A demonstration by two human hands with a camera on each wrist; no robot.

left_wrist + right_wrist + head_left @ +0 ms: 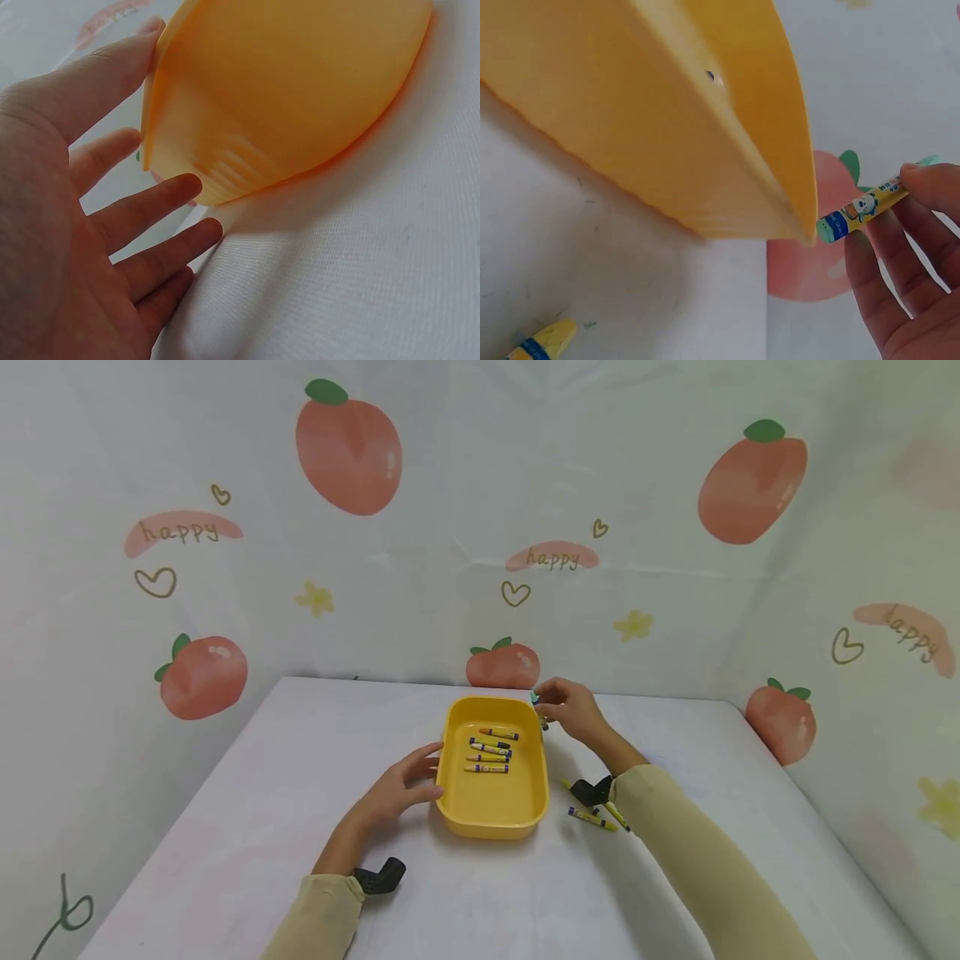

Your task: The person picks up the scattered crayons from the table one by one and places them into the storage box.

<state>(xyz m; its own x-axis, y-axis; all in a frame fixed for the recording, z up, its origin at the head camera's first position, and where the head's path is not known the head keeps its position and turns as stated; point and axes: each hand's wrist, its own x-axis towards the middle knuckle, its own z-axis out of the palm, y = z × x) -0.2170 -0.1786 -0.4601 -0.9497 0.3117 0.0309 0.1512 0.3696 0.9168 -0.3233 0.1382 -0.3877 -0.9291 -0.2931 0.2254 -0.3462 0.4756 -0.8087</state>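
One crayon [871,202] pinched in the right hand [573,710], near the surface's [322,743] far edge, just off the tray's [491,806] far right corner; long axis roughly near-to-far, tray to its left and nearer. Left hand [396,787]: fingers apart, thumb on the tray's left rim. Five crayons [487,769] inside, loose crayons [592,819] toward the right edge. Label [865,205] shows a cartoon bear, print too small; backdrop [420,577] reads "happy"

1. Reading "happy" on the left pink strip [183,530] of the white backdrop [480,460].
2. Reading "happy" again on the middle pink strip [552,558].
3. Reading "happy", slanting downward, on the right pink strip [911,628].
4. Showing blurred lettering on a pink patch [112,21] in the left wrist view.
5. Bearing lettering too small for reading on the held crayon [865,207].
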